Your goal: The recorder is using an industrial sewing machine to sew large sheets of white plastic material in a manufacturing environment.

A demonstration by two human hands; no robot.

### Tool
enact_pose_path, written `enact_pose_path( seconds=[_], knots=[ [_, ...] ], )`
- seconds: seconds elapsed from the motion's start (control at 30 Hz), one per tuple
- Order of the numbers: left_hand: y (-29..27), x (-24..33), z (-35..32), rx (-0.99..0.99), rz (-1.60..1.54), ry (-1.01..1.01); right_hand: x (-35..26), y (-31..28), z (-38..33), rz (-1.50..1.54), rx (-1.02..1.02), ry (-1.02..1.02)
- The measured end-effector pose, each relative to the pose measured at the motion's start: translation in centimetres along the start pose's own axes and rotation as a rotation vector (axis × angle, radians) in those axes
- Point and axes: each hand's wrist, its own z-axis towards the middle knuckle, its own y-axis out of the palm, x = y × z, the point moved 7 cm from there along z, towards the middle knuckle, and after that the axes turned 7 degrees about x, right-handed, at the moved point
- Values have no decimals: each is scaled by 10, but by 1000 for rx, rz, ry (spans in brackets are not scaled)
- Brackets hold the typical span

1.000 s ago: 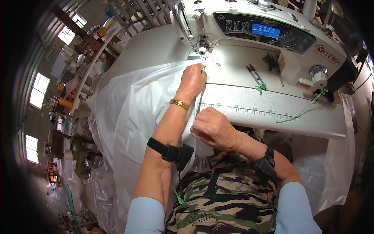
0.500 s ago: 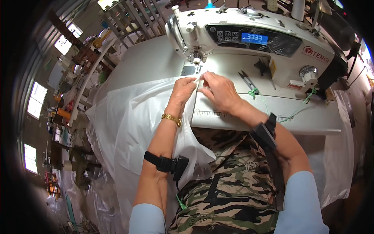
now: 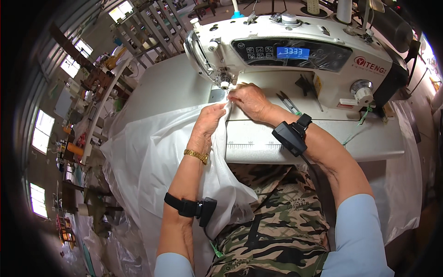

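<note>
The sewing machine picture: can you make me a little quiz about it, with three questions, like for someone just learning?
1. Pick one: which wrist wears the gold-coloured wristband? A) left, B) right, C) both.

2. Look at the thread snips and the right hand. True or false: that hand is holding them.

3. Fill in the blank: the thin, wrinkly sheet in the left hand is the colour ____.

Key: 1. A, left. 2. False; they lie on the sewing machine bed. 3. White.
</note>
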Motion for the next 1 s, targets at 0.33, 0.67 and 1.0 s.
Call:
enact_pose_path(
  seconds=[0.33,0.67,1.0],
  knots=[
    [8,-15,-1,5,127,61,13,19,3,-91,-303,24],
    [10,-1,-19,223,452,292,8,19,9,-90,-442,158],
    [18,21,-26,275,787,536,9,20,10,-94,-332,179]
  ],
)
